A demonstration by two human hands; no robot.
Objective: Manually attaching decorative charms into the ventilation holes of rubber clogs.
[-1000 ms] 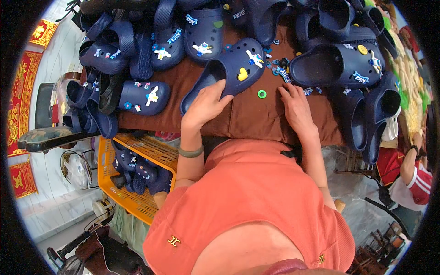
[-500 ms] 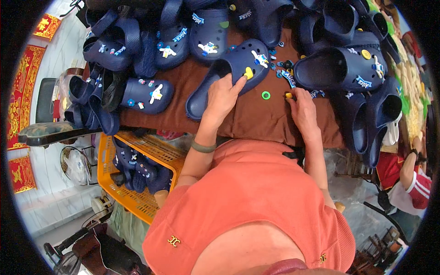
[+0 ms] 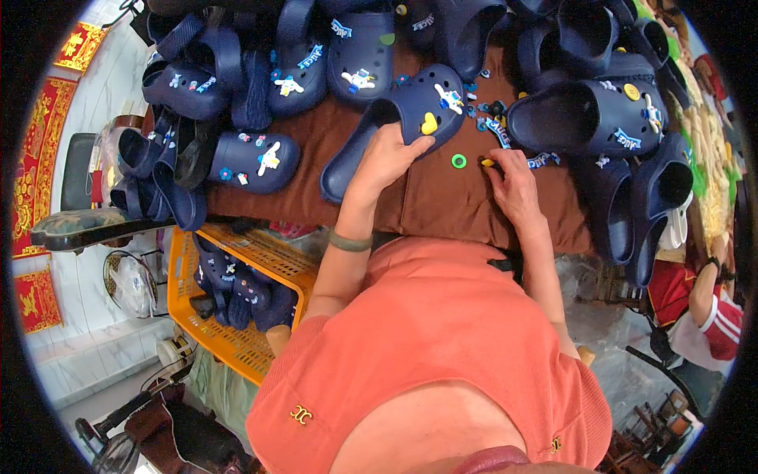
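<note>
My left hand (image 3: 387, 160) is closed on a navy clog (image 3: 403, 103), fingers inside its opening and thumb on the outer side. A yellow heart-shaped charm (image 3: 429, 123) and a white character charm (image 3: 448, 98) sit on the clog's upper. To the right, my right hand (image 3: 515, 182) pinches a small yellow charm (image 3: 487, 163) between thumb and fingertips, just above the brown cloth (image 3: 442, 205). A green ring-shaped charm (image 3: 459, 161) lies between my hands. Blue lettered charms (image 3: 498, 132) and several small dark and blue pieces lie past my right hand.
More navy clogs with charms crowd the table's far side, including one at left (image 3: 254, 164) and a large one at right (image 3: 588, 118). An orange crate (image 3: 237, 347) holding clogs stands below at left. Another person's arm (image 3: 703, 292) shows at the far right.
My right hand has shifted slightly left with the yellow charm, which is now tilted and closer to the green ring. My left hand keeps its hold on the clog.
</note>
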